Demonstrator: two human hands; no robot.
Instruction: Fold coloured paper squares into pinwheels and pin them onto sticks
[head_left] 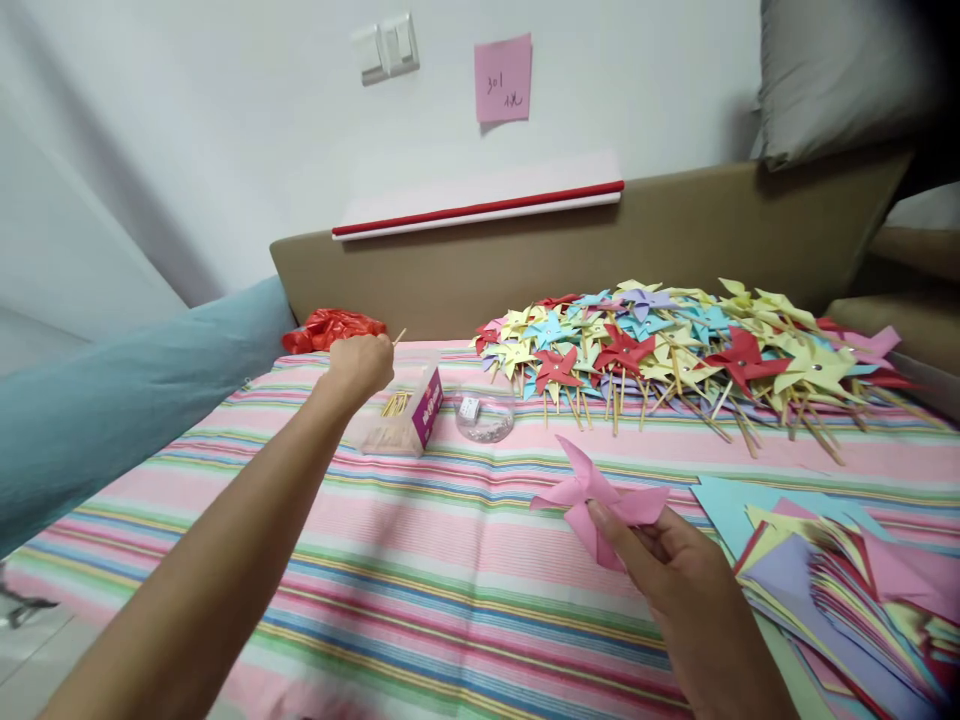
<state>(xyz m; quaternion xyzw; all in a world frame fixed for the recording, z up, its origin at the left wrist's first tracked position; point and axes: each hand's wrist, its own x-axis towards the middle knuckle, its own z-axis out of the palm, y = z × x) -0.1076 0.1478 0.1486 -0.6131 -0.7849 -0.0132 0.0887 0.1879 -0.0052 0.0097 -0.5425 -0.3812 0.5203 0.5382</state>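
Note:
My left hand [361,368] is raised above an open box [429,408] with several thin wooden sticks [396,404] inside. Its fingers are closed round a wooden stick [400,337], whose tip pokes out to the right. Lower on the right, my right hand [667,570] pinches a pink paper pinwheel [581,490] at its middle, thumb on top. No stick shows on this pinwheel. Beside the box lies a round clear container [486,418] with small silvery pieces and a white label in it.
Many finished pinwheels on sticks [626,350] are heaped along the sofa's back [675,225]. Stacks of coloured paper [832,590] lie at the right front. A red plastic bag [330,328] sits at the back left, near the blue armrest [142,390]. Striped cloth [420,570] covers the surface.

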